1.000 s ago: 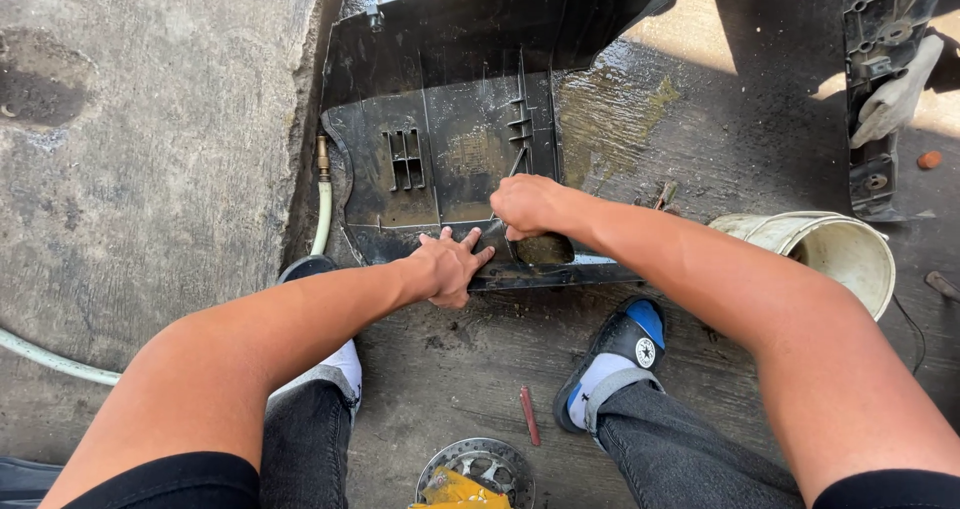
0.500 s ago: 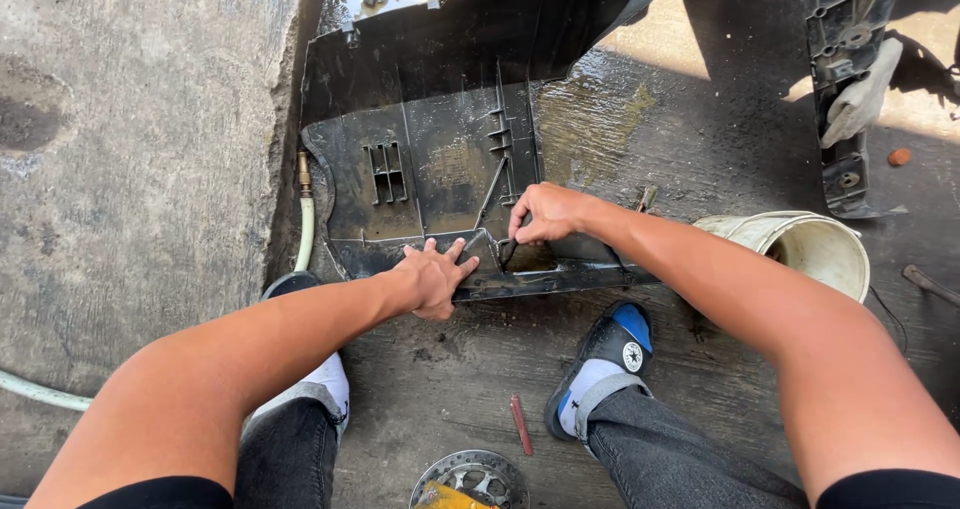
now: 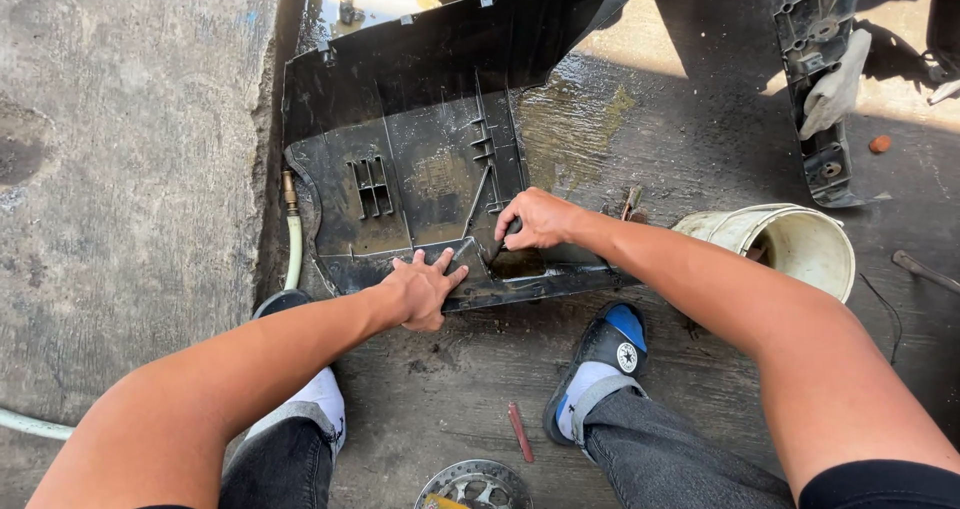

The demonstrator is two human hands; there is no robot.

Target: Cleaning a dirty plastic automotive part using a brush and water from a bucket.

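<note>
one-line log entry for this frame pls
left hand: flat on black plastic panel | right hand: closed on small dark tool, on panel | white bucket: tipped, right

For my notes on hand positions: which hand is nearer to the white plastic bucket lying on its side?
Right. The right hand is left of the white plastic bucket, on the black plastic panel; the left hand lies farther left.

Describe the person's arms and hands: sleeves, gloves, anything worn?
Both arms are bare from the upper arm down. A black short sleeve shows at the right shoulder edge. The left hand and right hand have no gloves, and no rings, watch or bands are visible. The fingers are bare too. No markings show on either arm.
</note>
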